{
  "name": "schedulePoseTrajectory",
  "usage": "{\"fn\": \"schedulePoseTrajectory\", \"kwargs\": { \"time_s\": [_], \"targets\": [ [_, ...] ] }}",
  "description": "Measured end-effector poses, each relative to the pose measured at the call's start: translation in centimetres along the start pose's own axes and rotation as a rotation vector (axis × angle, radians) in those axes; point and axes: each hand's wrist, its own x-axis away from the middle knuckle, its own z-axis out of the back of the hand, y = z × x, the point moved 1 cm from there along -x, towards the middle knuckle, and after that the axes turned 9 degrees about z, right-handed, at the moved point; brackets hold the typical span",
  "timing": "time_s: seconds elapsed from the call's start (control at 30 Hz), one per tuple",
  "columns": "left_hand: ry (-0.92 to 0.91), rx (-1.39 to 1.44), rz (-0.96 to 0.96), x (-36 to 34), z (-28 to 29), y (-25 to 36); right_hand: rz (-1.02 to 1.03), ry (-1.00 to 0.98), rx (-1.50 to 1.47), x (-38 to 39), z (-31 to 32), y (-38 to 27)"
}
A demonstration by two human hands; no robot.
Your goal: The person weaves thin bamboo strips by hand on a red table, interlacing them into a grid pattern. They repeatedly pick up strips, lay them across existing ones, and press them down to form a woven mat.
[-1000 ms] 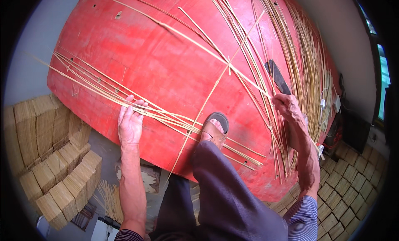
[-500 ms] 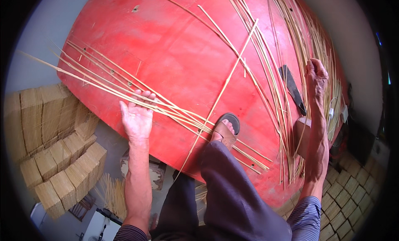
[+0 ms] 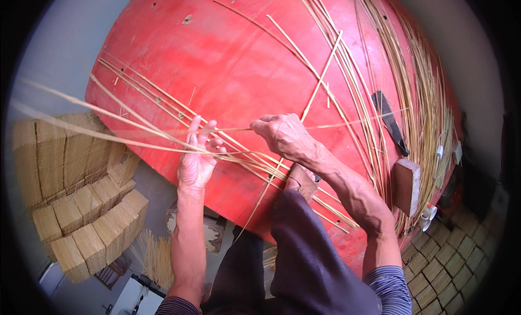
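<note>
My left hand [image 3: 198, 157] is palm up with its fingers apart. Several thin pale strips [image 3: 135, 147], which look like split bamboo or cane, cross its palm and fingers, their far left ends blurred. My right hand [image 3: 285, 136] is to the right of it, closed around one thin strip [image 3: 325, 125] that trails off right. My sandalled foot [image 3: 302, 182] presses on the bundle of strips where they cross a long strip [image 3: 322, 87] with knots. All this is on a red board [image 3: 244, 87].
On the board's right lie many long strips [image 3: 399, 60], a dark flat blade-like tool [image 3: 389, 122] and a block [image 3: 407, 187]. Stacked straw-coloured bundles [image 3: 89, 244] stand below at the left. More bundles [image 3: 450, 261] cover the lower right. A white cord [image 3: 440, 152] hangs at the right edge.
My right hand has swung from the far right to beside my left hand, bringing a strip across. My left fingers have curled up somewhat, and the strips' left ends have moved.
</note>
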Motion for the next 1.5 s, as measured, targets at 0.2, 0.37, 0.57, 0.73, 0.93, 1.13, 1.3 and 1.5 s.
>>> {"fn": "schedulePoseTrajectory", "kwargs": {
  "time_s": [0.2,0.37,0.57,0.73,0.93,1.13,1.3,1.5],
  "targets": [
    [0.348,0.277,-0.09,0.5,5.3,-1.5,-0.074,-0.083,0.162,-0.7,1.9,4.0],
    [0.621,0.367,-0.165,4.6,8.0,-5.9,-0.002,-0.114,0.318,-1.8,1.8,8.8],
    [0.776,0.395,-0.095,9.2,9.7,-12.6,0.052,-0.091,0.374,-1.7,-1.9,11.9],
    [0.734,0.313,0.043,11.2,10.1,-14.3,0.067,0.011,0.381,-0.4,-1.8,11.2],
    [0.843,0.206,0.07,11.3,10.5,-14.7,0.021,0.033,0.433,0.4,-1.8,11.4],
    [0.875,0.188,0.072,11.1,11.1,-14.6,0.014,0.059,0.427,0.5,-1.4,11.4],
    [0.954,0.265,0.254,11.3,9.0,-13.4,0.012,0.058,0.432,0.9,-1.4,11.4],
    [0.905,-0.902,0.048,9.7,5.2,-11.5,0.052,0.093,0.429,1.3,-1.3,10.0]
  ]
}}
